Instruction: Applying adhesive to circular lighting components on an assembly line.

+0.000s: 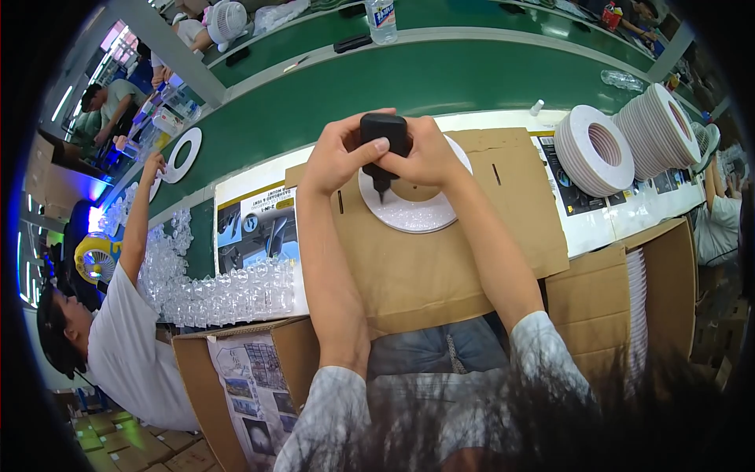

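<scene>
Both of my hands are wrapped round a black squeeze bottle (383, 132), which is tilted nozzle down. My left hand (334, 159) closes on its left side with the thumb across the front. My right hand (429, 156) grips it from the right, thumb also forward. The bottle's narrow dark tip points at the face of a flat white ring (421, 217); whether it touches I cannot tell. Glossy specks show on the ring's near part, and my hands hide much of its far side. Under the ring lies a brown cardboard sheet (409, 275).
Two stacks of white rings (578, 153) stand at the right, above an open carton (586, 303). Clear plastic pieces (236, 297) crowd the left, beside a printed panel (255, 224). A co-worker's hand (155, 163) is near another white ring (184, 156). A small white bottle (536, 107) stands behind.
</scene>
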The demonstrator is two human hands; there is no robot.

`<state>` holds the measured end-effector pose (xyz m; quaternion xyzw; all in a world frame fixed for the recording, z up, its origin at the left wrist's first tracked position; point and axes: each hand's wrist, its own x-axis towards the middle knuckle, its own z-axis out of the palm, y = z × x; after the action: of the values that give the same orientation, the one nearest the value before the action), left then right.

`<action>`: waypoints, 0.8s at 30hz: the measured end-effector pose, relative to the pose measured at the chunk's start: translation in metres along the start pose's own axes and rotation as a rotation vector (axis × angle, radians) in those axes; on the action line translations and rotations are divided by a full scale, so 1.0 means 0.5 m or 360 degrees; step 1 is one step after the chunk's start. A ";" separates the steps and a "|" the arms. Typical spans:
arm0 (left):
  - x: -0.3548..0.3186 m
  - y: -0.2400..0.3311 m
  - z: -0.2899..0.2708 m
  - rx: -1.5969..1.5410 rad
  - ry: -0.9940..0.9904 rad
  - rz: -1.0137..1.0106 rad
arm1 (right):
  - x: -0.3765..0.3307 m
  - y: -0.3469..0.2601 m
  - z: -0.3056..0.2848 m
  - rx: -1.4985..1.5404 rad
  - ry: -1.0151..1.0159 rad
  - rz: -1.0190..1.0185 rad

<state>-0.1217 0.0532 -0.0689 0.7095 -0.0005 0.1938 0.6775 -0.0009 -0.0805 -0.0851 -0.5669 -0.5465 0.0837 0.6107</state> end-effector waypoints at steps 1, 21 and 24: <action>-0.004 0.006 0.005 0.0039 -0.0043 -0.0088 | -0.004 0.005 -0.007 0.0097 -0.0144 0.0021; -0.017 -0.025 -0.021 0.0102 -0.0247 -0.0253 | -0.009 0.004 -0.010 0.0506 -0.0444 0.0073; -0.017 -0.022 -0.020 0.0101 -0.0255 -0.0251 | -0.011 0.004 -0.011 0.0482 -0.0462 0.0108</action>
<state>-0.1294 0.0615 -0.0819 0.7417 0.0071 0.0825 0.6656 0.0023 -0.0872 -0.0883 -0.4686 -0.5905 0.2661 0.6008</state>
